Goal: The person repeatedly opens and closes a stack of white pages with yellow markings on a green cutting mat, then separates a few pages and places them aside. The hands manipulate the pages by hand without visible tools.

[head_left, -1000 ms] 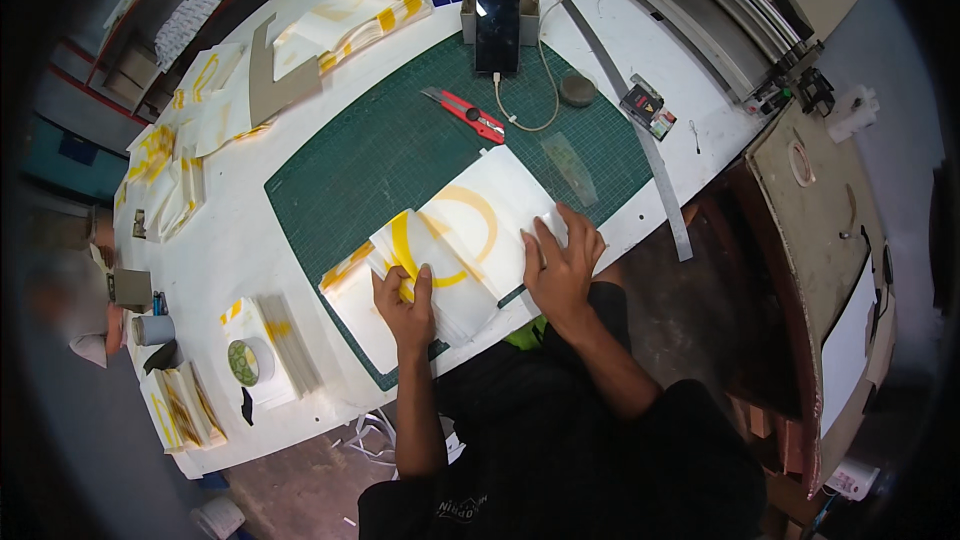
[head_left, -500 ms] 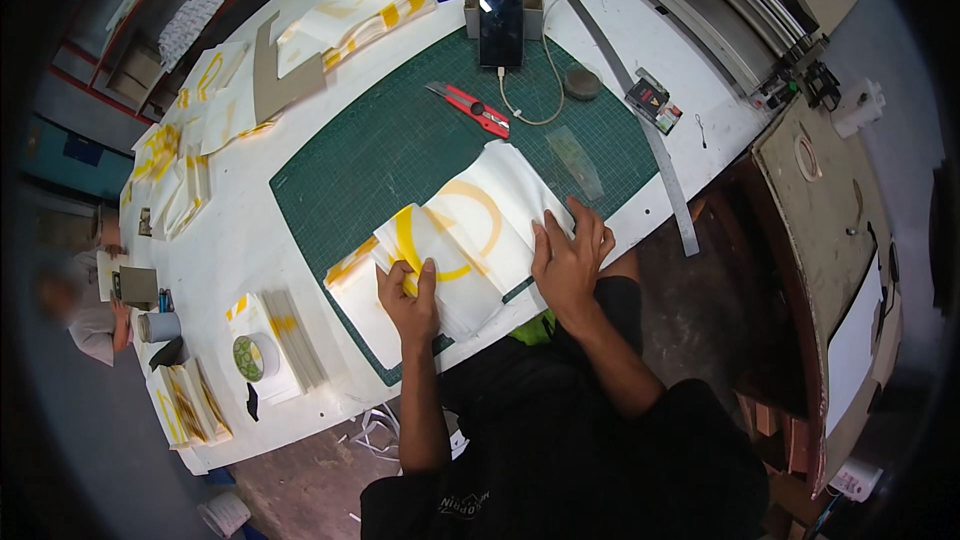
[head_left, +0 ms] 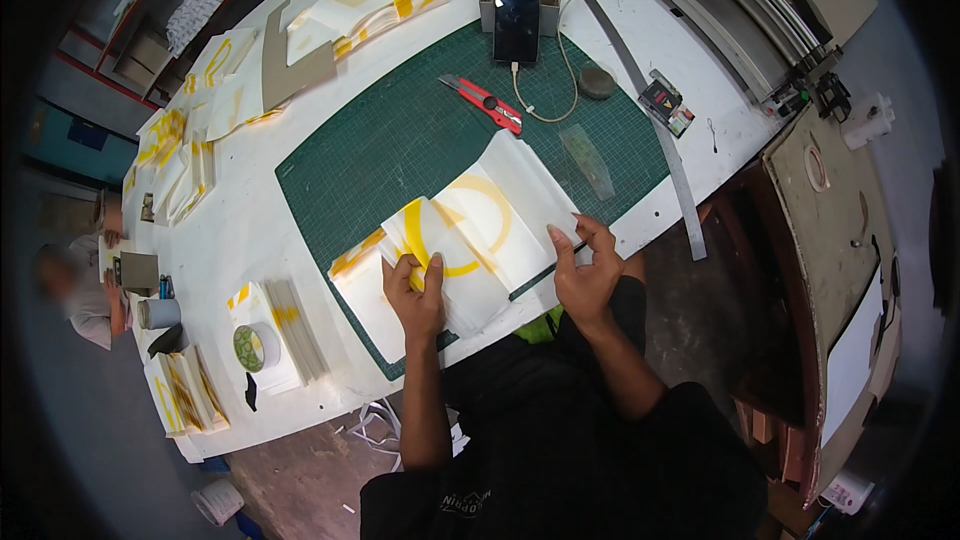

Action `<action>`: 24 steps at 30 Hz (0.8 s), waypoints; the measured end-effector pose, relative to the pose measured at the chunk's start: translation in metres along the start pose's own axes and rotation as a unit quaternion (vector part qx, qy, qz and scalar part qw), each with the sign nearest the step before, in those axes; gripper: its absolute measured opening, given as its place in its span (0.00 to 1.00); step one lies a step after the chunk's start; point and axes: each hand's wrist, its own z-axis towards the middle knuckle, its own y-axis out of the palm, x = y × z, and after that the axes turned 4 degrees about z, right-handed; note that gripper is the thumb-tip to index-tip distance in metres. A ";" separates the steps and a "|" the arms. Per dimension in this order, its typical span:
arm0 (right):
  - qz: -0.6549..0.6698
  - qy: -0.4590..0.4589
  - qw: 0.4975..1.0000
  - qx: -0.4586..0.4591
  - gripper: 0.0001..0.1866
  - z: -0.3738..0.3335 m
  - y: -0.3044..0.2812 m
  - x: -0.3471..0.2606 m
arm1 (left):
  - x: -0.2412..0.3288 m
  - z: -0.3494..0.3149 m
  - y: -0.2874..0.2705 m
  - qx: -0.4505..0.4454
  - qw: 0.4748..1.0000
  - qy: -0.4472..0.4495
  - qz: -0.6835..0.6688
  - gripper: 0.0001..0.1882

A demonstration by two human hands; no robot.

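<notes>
White worktable (head_left: 250, 250) is partly covered by green cutting mat (head_left: 360, 150). Folded printed paper (head_left: 475, 225) is laid across the mat's near edge; its right edge is pinched by the right hand (head_left: 588, 280), its left part touched by the left hand (head_left: 417, 306), whether clamped cannot be told. Beyond, red cutter (head_left: 482, 103), then phone (head_left: 517, 20), are noted.

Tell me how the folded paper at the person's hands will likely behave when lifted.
The paper will probably be floppy, as its panels bow and ripple above the mat. It looks light for its size, its edges appearing thin. Lifted from one side, it may swing open, since creases divide it and its overlapping panels show no visible fastening.
</notes>
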 end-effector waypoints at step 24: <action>-0.138 -0.111 0.974 -0.143 0.23 -0.007 0.000 -0.011 | 0.001 0.000 0.000 -0.001 1.000 0.013 -0.005 0.09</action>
